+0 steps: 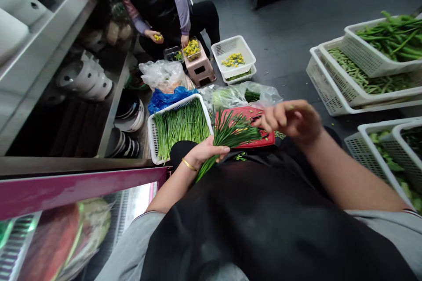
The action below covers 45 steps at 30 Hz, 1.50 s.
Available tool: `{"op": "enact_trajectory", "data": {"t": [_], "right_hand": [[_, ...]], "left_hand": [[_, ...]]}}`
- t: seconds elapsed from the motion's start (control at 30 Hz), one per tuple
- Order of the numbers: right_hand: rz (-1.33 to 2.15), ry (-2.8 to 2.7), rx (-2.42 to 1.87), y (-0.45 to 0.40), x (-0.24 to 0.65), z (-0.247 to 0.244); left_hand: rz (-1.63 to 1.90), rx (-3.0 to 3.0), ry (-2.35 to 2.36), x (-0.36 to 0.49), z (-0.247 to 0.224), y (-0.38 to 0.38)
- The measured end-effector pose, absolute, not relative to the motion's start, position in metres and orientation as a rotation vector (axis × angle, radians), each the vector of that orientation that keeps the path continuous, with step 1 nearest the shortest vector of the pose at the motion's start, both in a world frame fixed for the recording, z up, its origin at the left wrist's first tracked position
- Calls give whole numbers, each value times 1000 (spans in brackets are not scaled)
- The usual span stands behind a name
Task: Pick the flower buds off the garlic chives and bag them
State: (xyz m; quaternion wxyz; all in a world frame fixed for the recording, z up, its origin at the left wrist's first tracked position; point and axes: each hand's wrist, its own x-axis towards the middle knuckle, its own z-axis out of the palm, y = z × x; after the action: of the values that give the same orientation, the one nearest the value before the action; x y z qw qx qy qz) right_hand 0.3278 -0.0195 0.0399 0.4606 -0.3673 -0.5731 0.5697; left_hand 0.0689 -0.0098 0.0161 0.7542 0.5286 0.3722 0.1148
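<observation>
My left hand (pixel 208 151) is wrapped round a bunch of long green stalks (pixel 231 131), whose tips fan out to the right. Beyond the tips, my right hand (pixel 290 120) is raised with its fingers apart and slightly curled, and nothing shows between them. Under the stalks and my right fingers lies a red tray (pixel 265 139) with green scraps on it. To the left, a white basket (pixel 152 138) holds many similar green stalks laid side by side. A blue plastic bag (pixel 169 99) touches its far edge.
Across from me a person (pixel 158 4) handles yellow flowers beside a pink stool (pixel 200 70). A white basket (pixel 232 44) with yellow flowers stands nearby. Vegetable baskets (pixel 329 85) are stacked at right. A metal shelf (pixel 114 101) and a pink-edged cabinet (pixel 82 186) border the left.
</observation>
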Motion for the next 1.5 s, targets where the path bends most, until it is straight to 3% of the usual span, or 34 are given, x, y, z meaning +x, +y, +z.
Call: {"op": "enact_trajectory", "data": {"t": [0.17,0.27,0.4,0.6,0.7,0.9,1.03,1.2,1.5], "right_hand": [[993,-1750,-1206,-8,343,66],[1005,-1948,-1037,4,315,68],[1031,-2167,-912,13,292,62],[670,-2440,-1170,16,303,34],[830,-2182,-1147,15,296,24],[1212,-934,-890,27,292,18],[1464,-1183,-980,24,321,-3],[1395,-1495,-1152,28,288,-39],[1279,-1498,-1179,67,226,-28]], "left_hand": [[181,1132,709,68,17,-9],[167,1112,712,71,18,-11],[150,1091,741,71,17,-14],[189,1120,738,65,18,-8],[197,1099,739,66,16,-5],[261,1055,676,66,9,0],[492,963,673,50,17,19],[782,895,665,48,41,61],[1408,672,878,130,51,115]]}}
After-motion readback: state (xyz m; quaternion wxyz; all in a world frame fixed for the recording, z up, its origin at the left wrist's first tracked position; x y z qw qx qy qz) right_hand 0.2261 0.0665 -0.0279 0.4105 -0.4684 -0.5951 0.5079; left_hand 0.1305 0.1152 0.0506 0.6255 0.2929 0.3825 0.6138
